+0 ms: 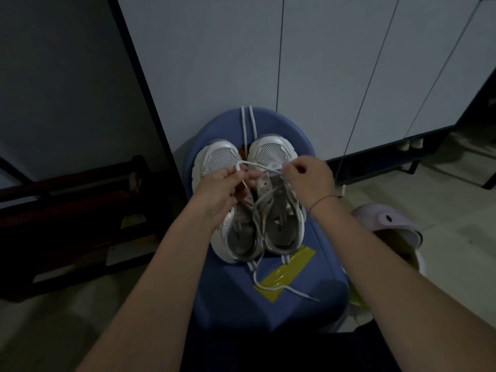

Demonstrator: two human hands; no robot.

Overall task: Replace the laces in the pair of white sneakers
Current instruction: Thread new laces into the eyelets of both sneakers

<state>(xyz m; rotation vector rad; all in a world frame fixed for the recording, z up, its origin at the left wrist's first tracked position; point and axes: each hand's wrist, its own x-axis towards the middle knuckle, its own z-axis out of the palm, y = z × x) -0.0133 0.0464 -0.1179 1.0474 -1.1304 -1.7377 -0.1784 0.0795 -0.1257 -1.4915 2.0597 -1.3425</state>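
Left hand [221, 196], right hand [308, 181]: fingertips of both pinch thin white woven lace [257, 164] stretched between them. Lace likely light, limp; take near tip. White mesh-toed sneakers [271, 154] beneath fingers.

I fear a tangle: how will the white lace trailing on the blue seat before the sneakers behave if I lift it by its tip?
The white lace probably hangs limp: it lies in a loose curve. Being thin, it seems light. It runs up between the sneakers, so it may snag.
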